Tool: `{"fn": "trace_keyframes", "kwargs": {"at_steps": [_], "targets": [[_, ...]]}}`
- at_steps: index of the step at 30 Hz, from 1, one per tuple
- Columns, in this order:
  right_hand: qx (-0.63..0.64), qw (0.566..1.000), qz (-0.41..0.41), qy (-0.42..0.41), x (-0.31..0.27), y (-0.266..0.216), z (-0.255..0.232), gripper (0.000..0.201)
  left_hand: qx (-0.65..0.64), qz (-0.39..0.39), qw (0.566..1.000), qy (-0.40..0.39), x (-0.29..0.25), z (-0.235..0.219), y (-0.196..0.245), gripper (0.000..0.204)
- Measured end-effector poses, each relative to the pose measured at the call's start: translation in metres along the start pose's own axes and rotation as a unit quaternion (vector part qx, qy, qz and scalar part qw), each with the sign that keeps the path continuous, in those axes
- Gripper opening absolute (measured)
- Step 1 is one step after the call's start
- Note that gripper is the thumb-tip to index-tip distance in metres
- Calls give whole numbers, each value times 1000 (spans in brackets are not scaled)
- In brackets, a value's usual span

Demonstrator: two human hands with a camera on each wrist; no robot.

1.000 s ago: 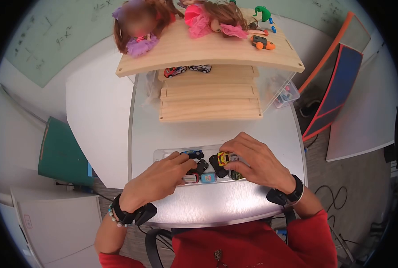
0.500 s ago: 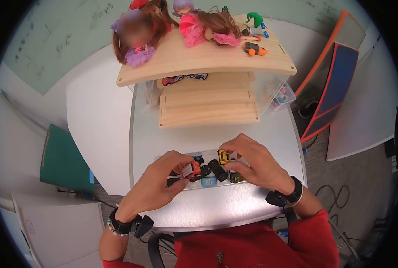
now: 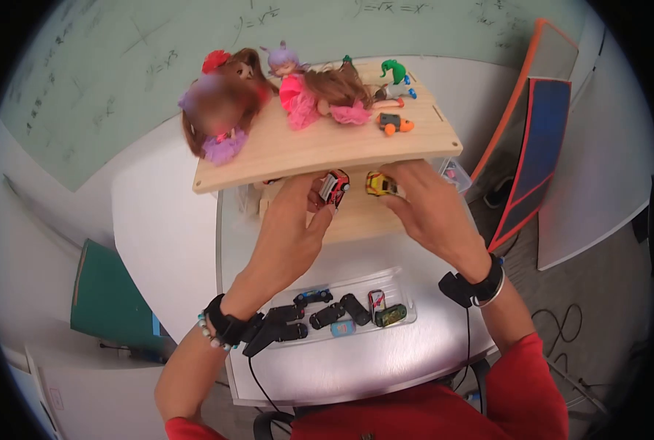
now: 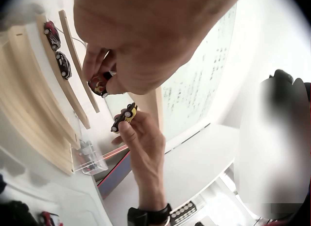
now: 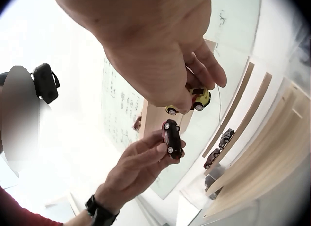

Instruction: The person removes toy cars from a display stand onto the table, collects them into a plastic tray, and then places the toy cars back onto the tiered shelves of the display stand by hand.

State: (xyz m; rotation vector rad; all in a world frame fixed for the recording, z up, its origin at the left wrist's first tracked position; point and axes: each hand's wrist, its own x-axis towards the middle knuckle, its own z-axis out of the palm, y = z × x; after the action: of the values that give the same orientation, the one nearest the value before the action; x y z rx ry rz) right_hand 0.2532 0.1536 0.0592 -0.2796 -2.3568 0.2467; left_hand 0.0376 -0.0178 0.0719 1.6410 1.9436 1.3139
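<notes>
My left hand (image 3: 289, 227) pinches a red toy car (image 3: 334, 188) between thumb and fingers, just below the front edge of the wooden top shelf (image 3: 327, 150). To its right, my right hand (image 3: 438, 213) pinches a yellow toy car (image 3: 379, 183). The two cars are apart, both held in the air before the lower shelves. The left wrist view shows the yellow car (image 4: 126, 117) with its dark underside; the right wrist view shows the dark underside of the red car (image 5: 171, 138). On the table, a clear tray (image 3: 407, 287) holds several toy cars, mostly dark.
Dolls (image 3: 297, 95), a green toy (image 3: 393, 71) and an orange and grey toy (image 3: 394, 123) lie on the top shelf. Two cars, one red (image 4: 52, 35) and one black (image 4: 63, 65), stand on a lower shelf. A clear bin (image 4: 92, 158) is beside the shelves.
Both hands have moved up from the tray to the shelves, each carrying its car. The left hand took hold of the red car between the two earlier frames. The head view has tilted up.
</notes>
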Motion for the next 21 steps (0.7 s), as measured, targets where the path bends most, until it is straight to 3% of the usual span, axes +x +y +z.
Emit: {"fn": "trace_keyframes", "kwargs": {"at_steps": [2,4,6,8,13,21], "targets": [[-32,999,4,7,7,-2,11,39,130,42,991,-6,22,13,-8,47],[-67,998,14,11,9,9,25,38,147,43,988,-21,46,29,-22,39],[-155,987,33,-23,7,19,45,35,217,177,960,29,62,42,-45,30],[-162,985,57,-29,10,23,55,32,208,152,966,28,71,52,-61,26],[-150,980,126,-45,16,30,73,23,334,182,925,-1,80,65,-92,24],[-185,979,82,33,17,43,92,21,361,229,903,34,80,63,-103,19]]}}
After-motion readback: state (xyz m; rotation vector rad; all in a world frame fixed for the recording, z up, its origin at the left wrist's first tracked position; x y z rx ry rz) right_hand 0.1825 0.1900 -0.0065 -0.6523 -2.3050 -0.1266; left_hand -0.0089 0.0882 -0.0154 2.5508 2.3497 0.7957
